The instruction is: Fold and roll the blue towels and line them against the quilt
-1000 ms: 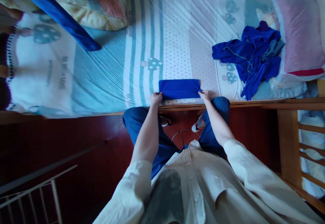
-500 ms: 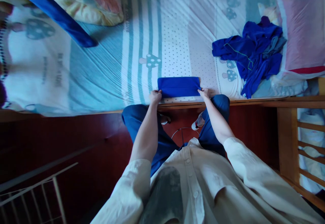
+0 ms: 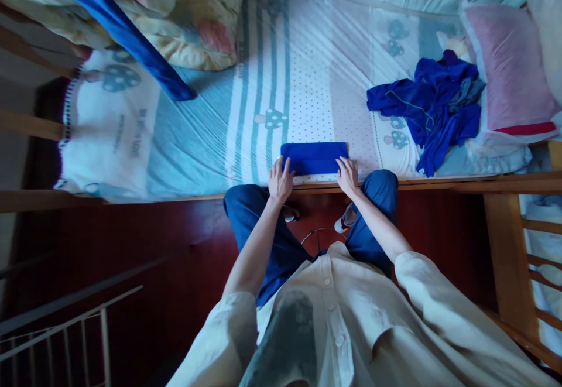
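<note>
So half a second ago you were pinching the ends of the folded blue cloth (image 3: 314, 157). Now your left hand (image 3: 281, 179) and right hand (image 3: 348, 175) lie flat on its near corners, fingers spread, gripping nothing. It sits at the near edge of the mushroom-print sheet (image 3: 197, 141), so I'd say the fold's done and you're just pressing it.
</note>
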Available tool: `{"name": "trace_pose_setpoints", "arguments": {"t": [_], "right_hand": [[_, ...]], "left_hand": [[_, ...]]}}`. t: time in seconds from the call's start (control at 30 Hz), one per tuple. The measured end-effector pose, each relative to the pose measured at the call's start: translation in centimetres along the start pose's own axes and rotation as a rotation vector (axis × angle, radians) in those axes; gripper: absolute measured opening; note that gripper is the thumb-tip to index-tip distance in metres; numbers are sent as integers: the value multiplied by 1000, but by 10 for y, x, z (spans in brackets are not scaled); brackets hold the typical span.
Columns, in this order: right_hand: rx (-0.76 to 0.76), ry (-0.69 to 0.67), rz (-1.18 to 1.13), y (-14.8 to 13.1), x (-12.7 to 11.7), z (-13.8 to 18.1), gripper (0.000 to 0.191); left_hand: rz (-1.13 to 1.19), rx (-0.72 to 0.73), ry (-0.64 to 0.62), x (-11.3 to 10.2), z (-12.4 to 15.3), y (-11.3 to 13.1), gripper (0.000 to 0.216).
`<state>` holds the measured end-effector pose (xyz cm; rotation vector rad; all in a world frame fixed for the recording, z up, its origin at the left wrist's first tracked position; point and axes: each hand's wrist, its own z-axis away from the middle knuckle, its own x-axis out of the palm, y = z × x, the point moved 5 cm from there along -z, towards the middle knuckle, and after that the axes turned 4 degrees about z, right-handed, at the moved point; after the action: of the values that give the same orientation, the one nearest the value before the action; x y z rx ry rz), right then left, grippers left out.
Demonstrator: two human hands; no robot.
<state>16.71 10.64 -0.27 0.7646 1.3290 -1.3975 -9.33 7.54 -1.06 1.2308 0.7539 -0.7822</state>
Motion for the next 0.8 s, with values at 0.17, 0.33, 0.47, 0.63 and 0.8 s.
{"name": "trace_pose_setpoints", "arguments": {"t": [0.17, 0.33, 0.47, 0.63, 0.8], "right_hand": [[-79, -122, 109, -7, 10, 7, 64], [-40, -114, 172, 1, 13, -6, 65], [-24, -99, 185, 7, 15, -17, 62], [-55, -116, 202, 9, 13, -20, 62], [-65, -201, 227, 11, 8, -5, 58]], "left_hand": [[-37, 141, -109, 17, 1, 5, 73], [-60, 109, -95, 29, -7, -6, 69], [-71, 126, -91, 30, -13, -7, 66], [-77, 167, -129, 29, -9, -6, 62], [-114, 138, -171, 29, 9, -2, 58]]}}
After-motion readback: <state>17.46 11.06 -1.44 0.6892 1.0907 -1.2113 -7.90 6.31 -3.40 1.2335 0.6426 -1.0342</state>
